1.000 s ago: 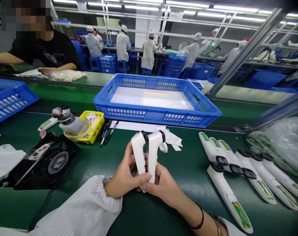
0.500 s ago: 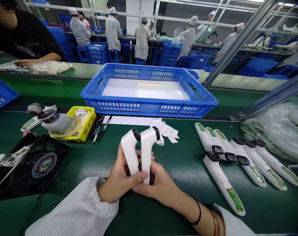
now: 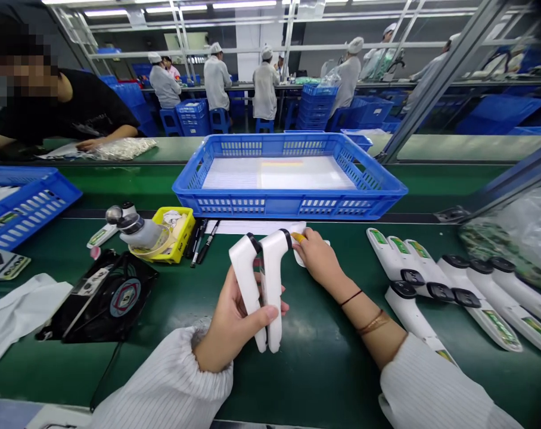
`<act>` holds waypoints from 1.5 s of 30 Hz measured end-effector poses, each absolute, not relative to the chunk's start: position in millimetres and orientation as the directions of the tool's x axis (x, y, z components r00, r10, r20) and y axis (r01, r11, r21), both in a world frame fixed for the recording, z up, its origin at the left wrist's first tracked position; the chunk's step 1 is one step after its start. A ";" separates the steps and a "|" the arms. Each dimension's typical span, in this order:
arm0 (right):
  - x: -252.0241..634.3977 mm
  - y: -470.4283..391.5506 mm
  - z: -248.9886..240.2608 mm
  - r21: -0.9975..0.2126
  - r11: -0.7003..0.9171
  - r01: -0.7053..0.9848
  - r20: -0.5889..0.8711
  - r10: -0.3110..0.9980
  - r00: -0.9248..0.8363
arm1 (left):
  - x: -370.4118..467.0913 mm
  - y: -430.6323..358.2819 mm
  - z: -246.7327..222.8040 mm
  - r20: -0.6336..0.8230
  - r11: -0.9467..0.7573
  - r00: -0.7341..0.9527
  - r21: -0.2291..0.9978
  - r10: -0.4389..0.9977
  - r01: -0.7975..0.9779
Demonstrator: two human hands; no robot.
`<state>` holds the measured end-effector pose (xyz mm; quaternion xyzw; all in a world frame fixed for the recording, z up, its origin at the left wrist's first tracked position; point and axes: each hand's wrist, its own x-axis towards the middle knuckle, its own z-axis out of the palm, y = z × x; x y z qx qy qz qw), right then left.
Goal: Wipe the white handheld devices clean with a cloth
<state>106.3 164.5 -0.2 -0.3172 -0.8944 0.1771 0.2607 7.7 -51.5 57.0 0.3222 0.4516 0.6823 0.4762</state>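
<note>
My left hand [image 3: 235,322] is closed around two white forehead-thermometer shells, held upright side by side: the left shell [image 3: 244,277] and the right shell [image 3: 273,280]. Both are bent near the top and have black ends. My right hand [image 3: 317,253] is at the white cloth [image 3: 298,257] beyond the shells, its fingers bent onto it. Something yellow covers one fingertip. Most of the cloth is hidden under that hand. To the right lie several similar white thermometer bodies [image 3: 413,316], with green circuit boards showing.
A blue crate [image 3: 288,205] with papers stands ahead. On the left are a yellow basket [image 3: 181,238], a dispenser bottle [image 3: 140,231], markers [image 3: 205,243] and a black fan [image 3: 114,298]. A clear plastic bag [image 3: 525,220] lies right. A co-worker [image 3: 92,107] sits across the bench.
My right hand has left the shells and moved forward to the white cloth. My left hand keeps both shells by itself. The view has tilted up and shifted left.
</note>
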 end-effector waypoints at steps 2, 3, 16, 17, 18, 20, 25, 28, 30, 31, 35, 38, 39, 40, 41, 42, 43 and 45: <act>103.5 164.8 3.8 -0.506 0.735 0.451 0.413 0.666 -0.621 | 11.6 -59.7 67.3 -0.045 -0.088 -0.341 0.927 0.939 -0.364; 105.0 161.6 11.3 -0.523 0.733 0.435 0.455 0.672 -0.584 | 13.8 -64.5 72.2 -0.071 -0.068 -0.347 0.925 0.935 -0.373; 109.2 27.7 144.8 -0.171 0.976 -0.136 0.768 0.046 -0.638 | 34.1 -107.8 90.6 -0.197 0.050 -0.293 0.896 0.936 -0.442; 107.5 27.1 143.8 -0.196 0.974 -0.114 0.774 0.082 -0.628 | 35.4 -109.8 92.1 -0.205 0.049 -0.280 0.877 0.938 -0.478; 106.9 26.7 142.8 -0.197 0.973 -0.118 0.770 0.079 -0.634 | 36.3 -111.7 93.4 -0.209 0.042 -0.281 0.864 0.937 -0.503; 108.0 26.9 142.0 -0.126 0.978 -0.165 0.752 -0.014 -0.659 | 37.1 -114.5 94.5 -0.220 0.046 -0.275 0.850 0.936 -0.524; 117.4 43.9 146.0 -0.340 0.940 0.019 0.744 0.281 -0.607 | 35.1 -120.1 93.9 -0.132 -0.001 -0.231 0.867 0.964 -0.499; 126.3 57.6 148.9 -0.549 0.835 0.030 0.735 0.500 -0.458 | 34.9 -125.7 96.9 -0.125 0.004 -0.202 0.858 0.971 -0.513; 132.3 59.5 150.4 -0.657 0.754 0.004 0.712 0.623 -0.323 | 36.1 -128.8 100.2 -0.141 0.020 -0.185 0.843 0.973 -0.537; 134.7 57.6 151.1 -0.697 0.717 -0.019 0.698 0.671 -0.250 | 37.0 -129.7 101.8 -0.145 0.020 -0.185 0.836 0.972 -0.548; 139.1 37.0 154.7 -0.757 0.629 -0.177 0.647 0.759 -0.069 | 40.6 -130.6 104.6 -0.157 0.006 -0.212 0.817 0.964 -0.576; 136.5 22.3 158.4 -0.707 0.657 -0.260 0.696 0.582 -0.421 | 40.1 -133.8 101.9 -0.165 0.018 -0.217 0.832 0.962 -0.554; 134.7 19.7 159.4 -0.683 0.675 -0.279 0.684 0.457 -0.569 | 39.2 -135.6 100.6 -0.166 0.027 -0.214 0.846 0.963 -0.533; 132.6 18.3 160.2 -0.681 0.675 -0.285 0.631 0.342 -0.696 | 38.2 -137.5 99.5 -0.175 0.045 -0.208 0.859 0.962 -0.511; 130.2 17.7 160.5 -0.708 0.653 -0.270 0.547 0.265 -0.794 | 37.2 -139.1 98.8 -0.195 0.073 -0.202 0.869 0.960 -0.490; 127.7 17.6 160.3 -0.755 0.615 -0.227 0.452 0.237 -0.860 | 36.5 -140.1 98.5 -0.221 0.104 -0.197 0.874 0.955 -0.474; 125.2 17.5 159.7 -0.800 0.578 -0.161 0.367 0.260 -0.893 | 36.2 -140.5 98.6 -0.241 0.124 -0.199 0.876 0.950 -0.466; 120.8 16.8 158.1 -0.813 0.581 -0.039 0.303 0.365 -0.881 | 36.7 -139.8 100.1 -0.231 0.109 -0.217 0.881 0.948 -0.460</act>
